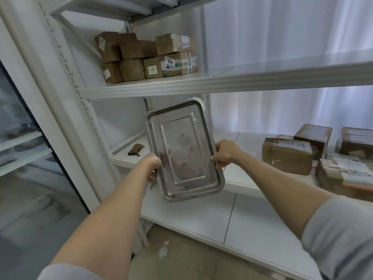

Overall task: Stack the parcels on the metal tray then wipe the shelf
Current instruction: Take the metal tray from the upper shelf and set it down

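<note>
The person is holding a rectangular, dull silver metal tray [182, 150] in both hands, and it is hanging in the air between them, clear of the shelving. The left hand [154, 165] is gripping the tray's left long edge near the lower end, fingers curling round the rim. The right hand [225, 152] is clasping the opposite long edge a little higher up, its fingers wrapping over the rim.

The tray is standing steeply tilted, with its hollow, spotted inner face looking toward the camera. Its top short edge is reaching well above both hands, and its bottom corner is dropping below them.

A cluster of brown cardboard parcels [147, 57] with white labels is sitting far above and beyond the left hand. They are piled two high on the upper white shelf board [222, 82]. More brown taped parcels [286, 156] are lying off to the right of the right hand, well apart from the tray, on the lower white shelf board [201, 215].

A small dark brown flat object [136, 149], too blurred to identify, is lying on that lower board just beyond the left hand. Pale grey sleeves [341, 235] are sitting pushed up above both forearms.
</note>
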Motion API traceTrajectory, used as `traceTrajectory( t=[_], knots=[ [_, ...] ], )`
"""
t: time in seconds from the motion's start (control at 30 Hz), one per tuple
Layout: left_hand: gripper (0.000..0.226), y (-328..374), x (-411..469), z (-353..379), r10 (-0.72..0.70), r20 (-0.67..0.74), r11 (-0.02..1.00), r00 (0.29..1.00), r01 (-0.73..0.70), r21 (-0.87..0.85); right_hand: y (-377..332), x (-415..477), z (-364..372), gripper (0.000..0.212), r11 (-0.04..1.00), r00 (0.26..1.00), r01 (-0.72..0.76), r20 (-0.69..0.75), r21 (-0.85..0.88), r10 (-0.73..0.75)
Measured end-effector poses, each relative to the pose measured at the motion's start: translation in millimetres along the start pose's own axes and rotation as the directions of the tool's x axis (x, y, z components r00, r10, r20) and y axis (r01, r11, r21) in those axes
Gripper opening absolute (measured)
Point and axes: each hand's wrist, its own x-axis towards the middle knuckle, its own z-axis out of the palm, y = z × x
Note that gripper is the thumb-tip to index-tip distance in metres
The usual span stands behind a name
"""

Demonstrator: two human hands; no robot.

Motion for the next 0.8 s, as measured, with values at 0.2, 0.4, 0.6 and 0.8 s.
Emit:
traceTrajectory(
  t=[0.2, 0.4, 0.6, 0.8],
  knots=[
    [0.016, 16.5, 32.1, 35.2, 0.087, 0.031, 0.996, 0.996, -0.088, 0.034, 44.5, 22.2, 2.0, 0.018, 0.980, 0.984, -0.176, -0.011, 0.095, 0.178],
    [0.016, 51.4, 75.3, 65.1, 0.160, 0.052, 0.987, 0.986, -0.160, 0.004, 80.7, 53.6, -2.6, 0.015, 0.935, 0.947, -0.302, -0.057, 0.183, 0.317],
    [0.027, 82.9, 142.1, 82.6, 0.213, 0.100, 0.975, 0.972, -0.217, 0.036, 101.7, 99.0, -6.2, 0.013, 0.887, 0.897, -0.400, -0.100, 0.232, 0.431],
    [0.029, 105.7, 207.6, 94.6, 0.255, 0.168, 0.954, 0.952, -0.275, 0.115, 112.6, 142.3, -5.5, 0.017, 0.852, 0.851, -0.480, -0.125, 0.208, 0.510]
  ],
)
